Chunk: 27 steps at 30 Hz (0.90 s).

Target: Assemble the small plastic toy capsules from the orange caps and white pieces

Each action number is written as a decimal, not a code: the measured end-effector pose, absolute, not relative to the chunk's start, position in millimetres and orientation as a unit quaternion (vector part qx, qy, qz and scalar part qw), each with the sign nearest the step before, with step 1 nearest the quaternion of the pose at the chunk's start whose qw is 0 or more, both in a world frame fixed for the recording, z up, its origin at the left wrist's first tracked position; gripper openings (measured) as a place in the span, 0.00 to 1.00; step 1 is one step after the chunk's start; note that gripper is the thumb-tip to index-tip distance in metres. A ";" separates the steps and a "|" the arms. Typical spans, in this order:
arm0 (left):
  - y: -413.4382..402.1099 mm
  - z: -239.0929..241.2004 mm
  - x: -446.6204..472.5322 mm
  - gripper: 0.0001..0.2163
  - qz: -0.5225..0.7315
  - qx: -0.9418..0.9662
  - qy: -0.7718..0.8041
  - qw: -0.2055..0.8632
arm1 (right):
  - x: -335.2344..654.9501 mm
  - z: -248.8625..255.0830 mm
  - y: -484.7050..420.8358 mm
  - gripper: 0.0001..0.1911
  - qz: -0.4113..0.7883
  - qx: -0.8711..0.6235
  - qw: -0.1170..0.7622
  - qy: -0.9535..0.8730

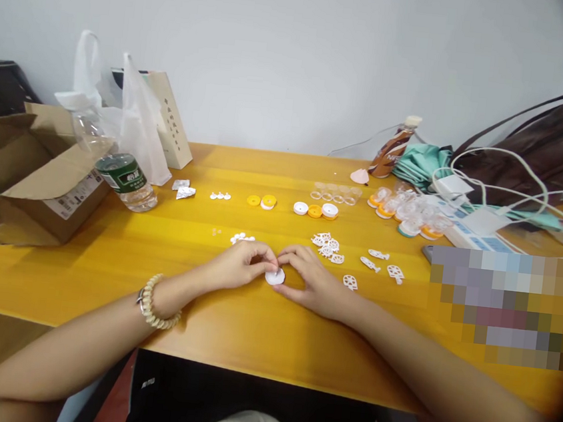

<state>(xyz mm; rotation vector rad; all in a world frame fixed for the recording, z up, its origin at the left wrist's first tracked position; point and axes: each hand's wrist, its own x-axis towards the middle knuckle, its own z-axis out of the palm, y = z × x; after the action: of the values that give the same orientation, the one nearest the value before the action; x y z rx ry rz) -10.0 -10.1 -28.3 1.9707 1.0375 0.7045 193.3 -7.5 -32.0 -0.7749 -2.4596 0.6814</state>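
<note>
A small white round plastic disc (275, 277) is between my two hands, just above or on the table's near part. My right hand (317, 283) curves round it, thumb on the near edge and index finger at the far edge. The thumb and index finger of my left hand (243, 265) pinch at its upper left; whether they hold a tiny piece there, I cannot tell. Small white round pieces (242, 238) lie just beyond my left hand. White wheel-like spoked pieces (327, 244) lie beyond my right hand, with flat white cut-out pieces (370, 264) to its right.
White and orange round caps (314, 211) and clear rings (337, 195) line the table's middle. Capped clear pieces (412, 213) cluster by a power strip (480, 232). At left stand a cardboard box (36, 192) and water bottle (126, 178); a brown bottle (392, 149) stands at the back.
</note>
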 end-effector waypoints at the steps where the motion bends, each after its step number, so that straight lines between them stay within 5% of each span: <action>1: -9.6 -29.1 -9.9 0.05 0.278 0.772 0.409 0.399 | 193.2 -32.1 -7.3 0.11 0.249 -0.283 0.235 -0.896; 15: -10.1 -30.6 -10.0 0.06 0.281 0.749 0.411 0.436 | 194.5 -32.7 -6.0 0.12 0.259 -0.281 0.230 -0.895; 27: -14.7 -18.8 -11.9 0.06 0.263 0.815 0.368 0.361 | 195.0 -33.3 -5.8 0.13 0.264 -0.277 0.236 -0.893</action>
<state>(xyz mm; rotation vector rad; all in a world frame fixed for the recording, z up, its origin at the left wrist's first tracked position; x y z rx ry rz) -11.9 -14.7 -18.8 2.1005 0.9485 0.6783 195.0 -5.8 -33.3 -0.7584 -2.4495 0.7246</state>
